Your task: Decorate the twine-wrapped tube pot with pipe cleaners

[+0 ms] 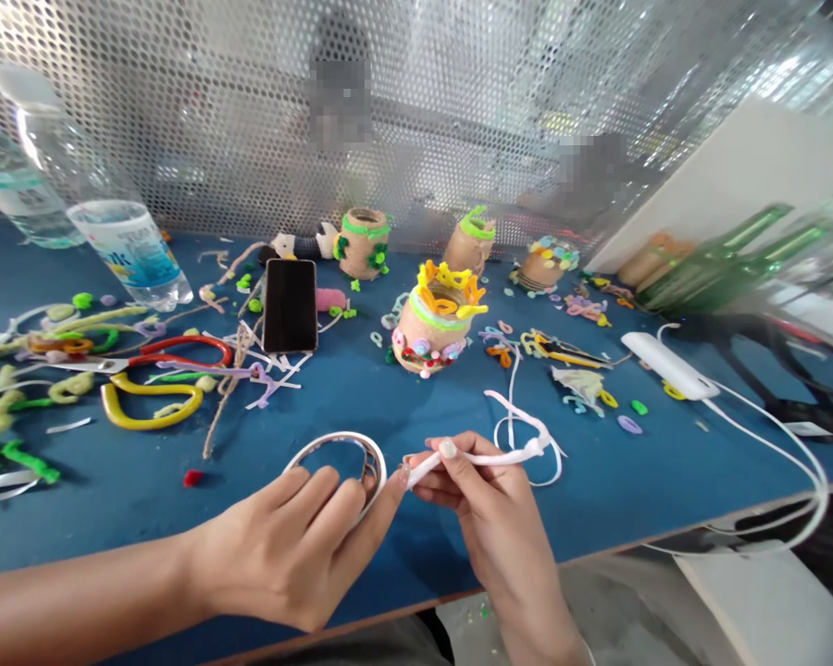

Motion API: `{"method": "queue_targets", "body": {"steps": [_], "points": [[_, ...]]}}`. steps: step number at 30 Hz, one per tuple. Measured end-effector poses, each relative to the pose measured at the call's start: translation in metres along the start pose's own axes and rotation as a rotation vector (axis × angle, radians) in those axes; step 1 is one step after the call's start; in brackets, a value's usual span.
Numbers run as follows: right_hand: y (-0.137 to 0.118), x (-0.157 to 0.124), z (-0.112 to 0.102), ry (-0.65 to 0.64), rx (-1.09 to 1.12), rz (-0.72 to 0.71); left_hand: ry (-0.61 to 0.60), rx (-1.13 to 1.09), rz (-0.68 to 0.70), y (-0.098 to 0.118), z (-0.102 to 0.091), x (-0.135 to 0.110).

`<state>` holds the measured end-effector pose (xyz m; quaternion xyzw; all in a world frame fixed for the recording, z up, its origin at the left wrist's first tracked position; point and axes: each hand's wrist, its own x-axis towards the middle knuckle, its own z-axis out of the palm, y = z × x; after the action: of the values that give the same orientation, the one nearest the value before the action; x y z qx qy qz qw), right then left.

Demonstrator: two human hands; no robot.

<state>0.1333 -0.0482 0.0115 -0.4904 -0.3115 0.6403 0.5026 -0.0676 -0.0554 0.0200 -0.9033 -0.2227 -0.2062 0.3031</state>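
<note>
My left hand [284, 546] is closed round a white roll of tape [337, 437], seen as a ring past the fingers. Its index fingertip meets the near end of a white pipe cleaner [500, 458]. Thumb and fingers of my right hand [490, 499] pinch that pipe cleaner, which runs out to the right and bends back in a loop at its far end. Just beyond the hands stands a twine-wrapped jar [434, 328] with a yellow and orange pipe-cleaner crown and small pompoms round its base.
Scissors with red and yellow handles [153, 407] lie among pipe-cleaner scraps at left, near a phone [290, 305] and water bottles [135, 254]. Other decorated jars [363, 245] stand behind. A white power strip [670, 365] with cable and green bottles [718, 264] are at right.
</note>
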Motion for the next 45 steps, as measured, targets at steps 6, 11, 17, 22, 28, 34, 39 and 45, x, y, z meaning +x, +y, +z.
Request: {"method": "queue_targets", "body": {"steps": [6,11,17,22,28,34,39,45], "points": [[0.002,0.001,0.003,0.001,-0.008,-0.036,-0.002,-0.068,-0.018,0.005,-0.001,0.002],[0.004,0.001,0.004,0.014,-0.012,-0.06,-0.026,-0.071,-0.043,0.012,-0.001,0.002],[0.005,0.001,0.007,0.034,-0.076,-0.127,-0.105,-0.051,-0.009,0.015,-0.005,0.001],[0.002,0.001,0.002,0.068,-0.24,-0.216,-0.091,0.021,-0.024,0.013,-0.004,0.002],[0.001,0.002,-0.003,-0.139,-0.188,-0.132,-0.04,0.019,-0.043,0.009,-0.004,0.003],[0.002,0.002,-0.002,-0.166,-0.198,-0.09,-0.06,0.033,-0.024,0.006,-0.011,0.004],[0.004,0.001,0.0,-0.101,-0.208,-0.095,-0.065,0.0,0.005,0.007,-0.012,0.004],[0.003,-0.001,0.006,-0.02,-0.102,-0.044,-0.078,-0.071,-0.037,0.008,-0.01,0.006]]}}
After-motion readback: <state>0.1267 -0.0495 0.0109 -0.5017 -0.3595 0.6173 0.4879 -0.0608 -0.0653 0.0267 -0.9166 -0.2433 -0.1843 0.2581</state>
